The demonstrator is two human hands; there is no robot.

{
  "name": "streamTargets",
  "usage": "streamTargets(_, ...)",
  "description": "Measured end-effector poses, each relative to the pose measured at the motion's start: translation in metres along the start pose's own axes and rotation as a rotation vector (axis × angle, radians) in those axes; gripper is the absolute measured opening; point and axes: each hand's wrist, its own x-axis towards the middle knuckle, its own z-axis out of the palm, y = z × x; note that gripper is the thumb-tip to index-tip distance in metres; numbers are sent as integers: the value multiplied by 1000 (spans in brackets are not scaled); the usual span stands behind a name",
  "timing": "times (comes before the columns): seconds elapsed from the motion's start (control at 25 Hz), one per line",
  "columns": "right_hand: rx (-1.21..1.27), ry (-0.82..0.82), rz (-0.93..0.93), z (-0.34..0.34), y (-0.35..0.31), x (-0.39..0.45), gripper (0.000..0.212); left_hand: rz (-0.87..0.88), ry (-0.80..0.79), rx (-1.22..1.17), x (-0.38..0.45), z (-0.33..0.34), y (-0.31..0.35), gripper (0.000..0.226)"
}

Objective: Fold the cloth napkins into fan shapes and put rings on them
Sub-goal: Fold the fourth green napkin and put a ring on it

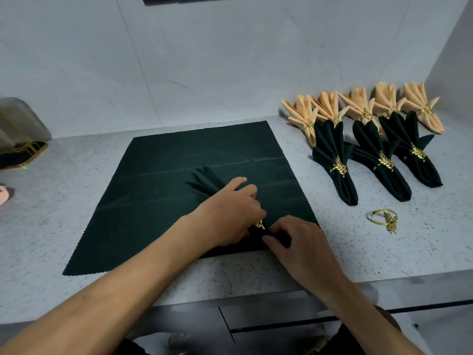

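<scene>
A folded dark green napkin (207, 179) lies on top of a flat dark green napkin (153, 196) spread on the counter, its pleats fanning out up and to the left. My left hand (230, 211) lies over its middle and holds a gold leaf ring (259, 224) that sits on the napkin. My right hand (299, 242) pinches the napkin's narrow lower end just right of the ring. Most of the ring is hidden by my fingers.
Three ringed green fan napkins (335, 162) and several ringed peach ones (363, 106) lie at the right back. A loose gold ring (384, 219) rests on the counter (76, 175) to the right. A grey bag and gold-wire holder (20, 139) stand far left.
</scene>
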Motion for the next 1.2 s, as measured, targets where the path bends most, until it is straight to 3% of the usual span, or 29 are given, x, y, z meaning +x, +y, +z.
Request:
streamTargets(0.08, -15, 42, 43, 4, -7, 0, 15, 13, 153, 26, -4, 10, -1, 21)
streamTargets(0.16, -31, 83, 66, 10, -14, 3, 16, -80, 346, 0, -14, 23, 0, 33)
streamTargets(0.24, -32, 120, 87, 16, -21, 5, 19, -312, 514, -149, -31, 33, 10, 39)
streamTargets(0.32, -31, 143, 113, 22, -27, 5, 23, -615, 643, -419, -47, 31, 27, 19)
streamTargets(0.44, -39, 94, 122, 30, -33, 1, 26, -939, 560, -990, -51, 36, 46, 6)
streamTargets(0.56, -53, -30, 127, 24, -38, 2, 21, -942, 529, -1202, -49, 43, 51, 16)
streamTargets(0.72, 173, -268, 149, 5, -31, 22, 7, -946, 450, -1350, -46, 45, 48, 55)
streamTargets(0.84, 407, -237, 297, 1, -25, 37, 16, -919, 370, -1349, -43, 44, 45, 74)
streamTargets(1.08, 473, -280, 341, 17, -31, 48, 12, -897, 271, -1420, -47, 35, 39, 83)
streamTargets(1.2, 312, -167, 286, 9, -19, 63, 22, -997, 364, -1447, -47, 42, 16, 63)
